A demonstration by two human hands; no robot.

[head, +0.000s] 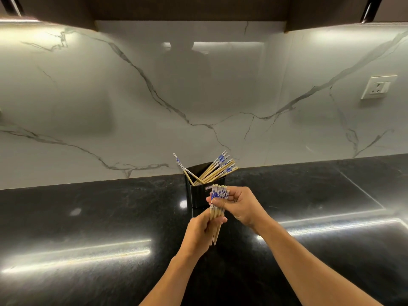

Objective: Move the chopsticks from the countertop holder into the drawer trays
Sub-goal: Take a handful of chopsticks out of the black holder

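A black holder point(197, 194) stands on the dark countertop point(92, 228) near the wall. Several bamboo chopsticks with blue-and-white tops point(217, 170) lean out of it, most to the right, one to the left. In front of the holder I hold a bundle of several chopsticks point(217, 200) upright, patterned ends up. My left hand point(199, 234) grips the bundle low on the shafts. My right hand point(239, 205) pinches it just below the patterned tops. No drawer or tray is in view.
A white marble backsplash point(132, 107) rises behind the counter. A wall socket point(378, 86) sits at the right. Dark upper cabinets point(189, 7) hang overhead. An inset cooktop outline point(364, 195) marks the counter at the right.
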